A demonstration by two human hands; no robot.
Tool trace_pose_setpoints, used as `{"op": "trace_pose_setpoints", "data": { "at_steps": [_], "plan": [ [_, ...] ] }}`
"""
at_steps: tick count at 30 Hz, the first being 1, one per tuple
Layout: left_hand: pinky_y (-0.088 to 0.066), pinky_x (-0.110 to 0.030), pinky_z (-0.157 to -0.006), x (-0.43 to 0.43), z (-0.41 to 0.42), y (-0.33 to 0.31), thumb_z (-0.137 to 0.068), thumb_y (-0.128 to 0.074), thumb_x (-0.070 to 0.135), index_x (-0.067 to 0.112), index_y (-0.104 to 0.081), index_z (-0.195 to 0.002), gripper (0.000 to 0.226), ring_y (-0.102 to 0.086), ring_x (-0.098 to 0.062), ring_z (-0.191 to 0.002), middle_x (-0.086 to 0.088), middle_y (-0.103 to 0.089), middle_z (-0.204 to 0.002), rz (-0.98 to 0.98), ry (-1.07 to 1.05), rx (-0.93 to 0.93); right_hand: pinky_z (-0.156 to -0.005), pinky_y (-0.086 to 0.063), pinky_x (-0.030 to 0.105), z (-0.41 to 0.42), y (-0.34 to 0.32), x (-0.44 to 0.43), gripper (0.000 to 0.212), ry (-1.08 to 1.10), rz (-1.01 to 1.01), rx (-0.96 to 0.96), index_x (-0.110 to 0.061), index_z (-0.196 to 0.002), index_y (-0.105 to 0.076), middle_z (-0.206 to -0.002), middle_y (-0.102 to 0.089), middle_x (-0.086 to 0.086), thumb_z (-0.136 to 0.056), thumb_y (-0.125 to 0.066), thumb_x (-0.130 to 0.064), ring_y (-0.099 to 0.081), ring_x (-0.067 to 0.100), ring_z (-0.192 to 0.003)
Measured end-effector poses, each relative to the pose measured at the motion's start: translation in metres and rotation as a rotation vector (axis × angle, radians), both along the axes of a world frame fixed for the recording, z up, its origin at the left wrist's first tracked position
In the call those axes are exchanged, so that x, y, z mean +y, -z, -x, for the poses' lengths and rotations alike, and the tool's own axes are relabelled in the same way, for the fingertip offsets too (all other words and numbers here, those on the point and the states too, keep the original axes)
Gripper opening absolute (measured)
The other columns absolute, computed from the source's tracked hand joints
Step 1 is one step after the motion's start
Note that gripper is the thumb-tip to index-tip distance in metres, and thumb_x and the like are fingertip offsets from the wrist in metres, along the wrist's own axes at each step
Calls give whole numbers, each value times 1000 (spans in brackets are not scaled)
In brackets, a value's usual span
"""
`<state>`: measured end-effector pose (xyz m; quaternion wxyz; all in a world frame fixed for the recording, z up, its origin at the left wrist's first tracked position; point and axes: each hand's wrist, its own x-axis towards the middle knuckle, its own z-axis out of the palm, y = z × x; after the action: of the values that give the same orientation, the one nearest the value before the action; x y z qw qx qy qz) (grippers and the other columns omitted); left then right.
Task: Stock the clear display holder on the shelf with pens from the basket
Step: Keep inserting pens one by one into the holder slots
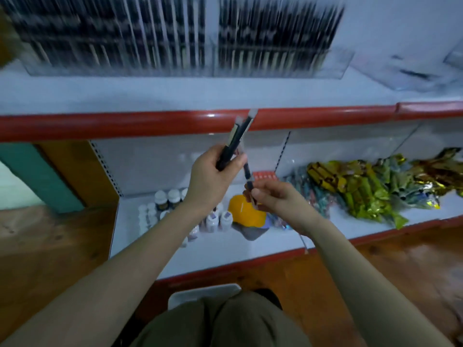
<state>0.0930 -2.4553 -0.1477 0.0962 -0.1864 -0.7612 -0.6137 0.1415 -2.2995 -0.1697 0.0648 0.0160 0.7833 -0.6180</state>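
My left hand [213, 176] grips a small bunch of dark pens [239, 137] that point up toward the red shelf edge. My right hand [278, 199] pinches the lower end of one more dark pen [248, 171], which leans up to the left hand. On the upper shelf stand clear display holders [278, 63] packed with upright dark pens, blurred by motion. The white basket [203, 294] shows only its rim, low in the frame behind my knees.
A red rail [125, 126] fronts the upper shelf. The lower shelf holds small white bottles [160, 204], a yellow object [246, 212] and a heap of green and gold foil packets [370, 186]. Another clear tray [413, 71] lies at the upper right. Wooden floor surrounds the unit.
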Motion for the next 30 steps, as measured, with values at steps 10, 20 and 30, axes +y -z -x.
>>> {"op": "trace_pose_setpoints", "data": {
  "at_steps": [10,20,30],
  "plan": [
    [-36,-10,-54,40,-2,-75,-86,-64,11,22,-59,-76,16,-45,1,-53,8,-46,-56,-50,56,146,-72,-50,25,17,-78,11,11,159,-169,549,-15,-99,-62,-87,-66,8,-90,-59,-9,-61,16,-80],
    [-30,-22,-51,97,34,-110,-95,-49,24,15,-49,-82,16,-34,-10,-51,0,-38,-63,-164,138,-137,-63,-49,16,57,-116,87,13,407,-201,547,-20,-100,-52,-75,-64,0,-90,-59,-17,-62,13,-71],
    [-44,-30,-61,124,63,-124,-99,-41,16,12,-49,-81,20,-45,-15,-59,-4,-50,-72,-172,176,-200,-74,-52,39,115,-186,149,8,505,-184,604,-15,-98,-50,-92,-67,17,-92,-55,-14,-61,20,-72]
  ]
}}
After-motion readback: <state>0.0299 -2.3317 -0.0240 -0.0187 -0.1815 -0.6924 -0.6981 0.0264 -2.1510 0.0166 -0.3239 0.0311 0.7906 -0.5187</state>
